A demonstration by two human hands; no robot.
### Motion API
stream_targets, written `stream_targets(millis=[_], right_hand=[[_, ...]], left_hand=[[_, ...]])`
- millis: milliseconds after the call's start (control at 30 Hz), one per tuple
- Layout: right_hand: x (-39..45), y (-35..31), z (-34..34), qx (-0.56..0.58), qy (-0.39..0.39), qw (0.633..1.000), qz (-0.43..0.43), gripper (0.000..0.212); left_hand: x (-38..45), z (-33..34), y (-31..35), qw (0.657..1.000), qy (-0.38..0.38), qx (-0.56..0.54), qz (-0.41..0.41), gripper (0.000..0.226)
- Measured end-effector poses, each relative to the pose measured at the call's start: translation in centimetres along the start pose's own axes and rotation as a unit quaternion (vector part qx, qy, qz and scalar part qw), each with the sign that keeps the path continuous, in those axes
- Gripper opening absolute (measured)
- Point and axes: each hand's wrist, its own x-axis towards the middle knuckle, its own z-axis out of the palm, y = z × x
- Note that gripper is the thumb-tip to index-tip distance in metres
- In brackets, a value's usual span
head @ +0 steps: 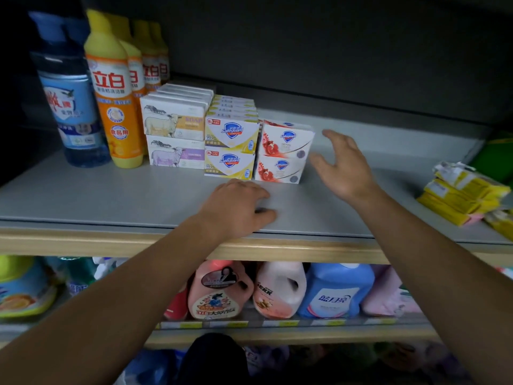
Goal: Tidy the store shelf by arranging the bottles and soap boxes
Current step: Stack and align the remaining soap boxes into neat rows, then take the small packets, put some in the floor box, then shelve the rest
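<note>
On the grey shelf (111, 195) stand stacked soap boxes: white sheep-print boxes (175, 134), yellow Safeguard boxes (230, 147) and red-and-white Safeguard boxes (283, 152). To their left stand yellow-orange detergent bottles (113, 98) and a blue bottle (72, 107). My left hand (238, 207) rests palm down on the shelf just in front of the yellow boxes, holding nothing. My right hand (341, 165) hovers with spread fingers just right of the red boxes, not touching them.
Yellow packets (463, 195) lie in a pile at the shelf's right end, a green item (497, 159) behind them. Below the wooden shelf edge (305, 250), pink, white and blue detergent jugs (277, 290) fill the lower shelf.
</note>
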Motion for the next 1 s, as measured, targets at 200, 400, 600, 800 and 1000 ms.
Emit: stream_targets(millis=[200,400,600,800,1000], right_hand=[[-7.0,7.6,-2.6,-0.131,-0.112,0.982,0.079,0.055],[-8.7,8.5,-2.1,-0.151,-0.08,0.982,0.086,0.047],[-8.8,9.3,-5.0,-0.002,-0.003,0.994,0.113,0.04],[-8.7,13.5,-12.0,-0.052,0.156,0.982,0.091,0.038],[-5.8,18.8,-15.6,-0.097,0.167,0.963,0.186,0.057]], left_hand=[[-0.3,-0.5,0.8,1.0,0.003,-0.009,0.005,0.062],[0.5,-0.1,3.5,0.996,0.05,-0.049,0.047,0.038],[4.4,1.8,10.1,0.989,0.047,-0.097,0.097,0.034],[9.4,4.7,17.5,0.974,0.03,-0.199,0.109,0.029],[13.4,7.4,22.2,0.944,0.006,-0.317,0.09,0.022]])
